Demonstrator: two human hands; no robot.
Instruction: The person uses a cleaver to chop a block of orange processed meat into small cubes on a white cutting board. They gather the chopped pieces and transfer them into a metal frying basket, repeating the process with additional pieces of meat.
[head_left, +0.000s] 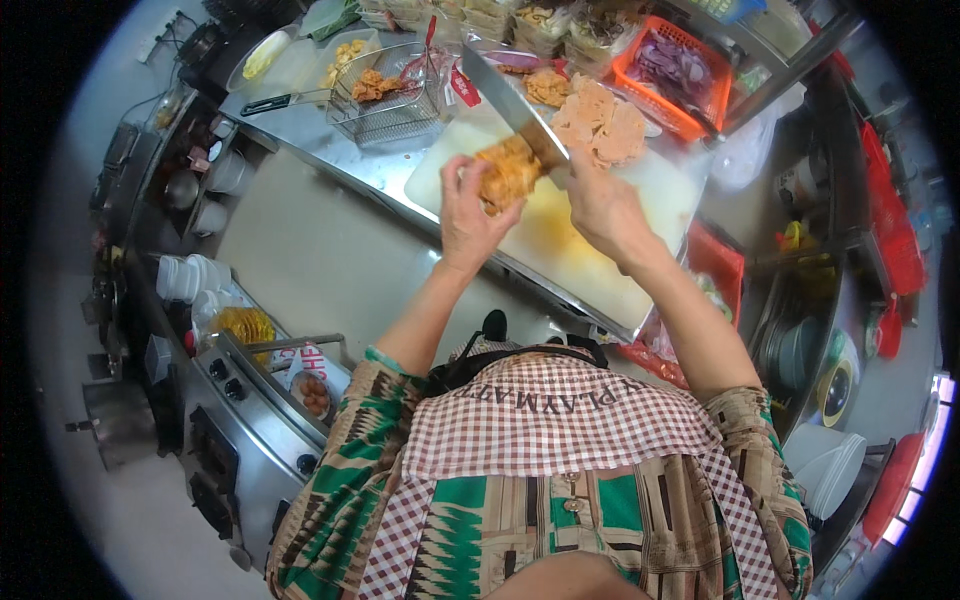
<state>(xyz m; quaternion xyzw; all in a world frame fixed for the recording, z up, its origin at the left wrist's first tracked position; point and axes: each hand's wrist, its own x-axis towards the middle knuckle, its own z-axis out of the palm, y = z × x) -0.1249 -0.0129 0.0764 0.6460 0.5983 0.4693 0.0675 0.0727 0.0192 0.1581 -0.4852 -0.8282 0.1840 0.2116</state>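
My left hand has its fingers and thumb around a golden-brown piece of fried food, which looks sliced. In my right hand is the handle of a wide-bladed kitchen knife, its blade slanting up and left. The lower blade lies against the far right side of the fried food. Both are over a white cutting board with a yellow-orange stain in its middle. Flat pale-orange slices lie at the board's far side, with a browned piece behind them.
Left of the board, a wire fry basket holds fried pieces, its handle jutting left. An orange plastic basket of sliced purple onion stands at the far right. Packed clear containers line the back. A stove is at my left.
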